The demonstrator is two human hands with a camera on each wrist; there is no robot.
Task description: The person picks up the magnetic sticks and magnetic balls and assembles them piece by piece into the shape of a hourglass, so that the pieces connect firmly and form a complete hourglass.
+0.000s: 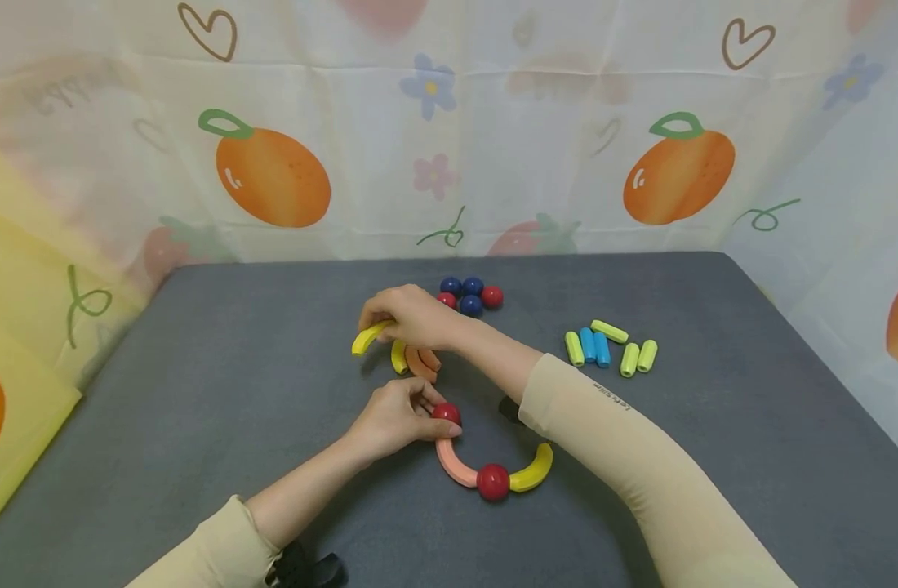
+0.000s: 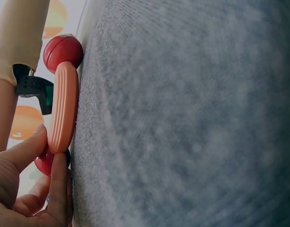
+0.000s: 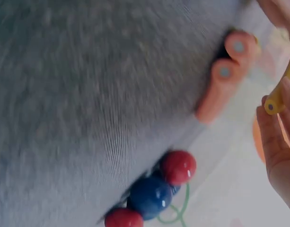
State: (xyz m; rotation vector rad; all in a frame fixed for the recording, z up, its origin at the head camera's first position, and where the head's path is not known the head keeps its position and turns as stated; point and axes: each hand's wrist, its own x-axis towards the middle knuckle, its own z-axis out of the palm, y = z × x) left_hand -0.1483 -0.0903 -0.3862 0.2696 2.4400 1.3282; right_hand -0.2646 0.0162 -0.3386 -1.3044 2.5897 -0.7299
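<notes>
My right hand (image 1: 415, 318) pinches a curved yellow rod (image 1: 368, 337) above the table; a small grey disc shows in its end in the right wrist view. My left hand (image 1: 392, 423) grips a red ball (image 1: 446, 414) between thumb and fingers. That ball meets the upper end of a curved salmon rod (image 1: 455, 465). From there the chain runs to a second red ball (image 1: 492, 483) and another yellow curved rod (image 1: 533, 467), forming an open arc. Under the right hand lie salmon rods (image 1: 420, 365) and one more yellow rod (image 1: 398, 358), partly hidden.
Blue balls (image 1: 472, 306) and red balls (image 1: 492, 296) cluster toward the back of the grey table (image 1: 258, 351). To the right lie several short green rods (image 1: 629, 360) and blue rods (image 1: 602, 349). A patterned curtain (image 1: 537, 147) hangs behind.
</notes>
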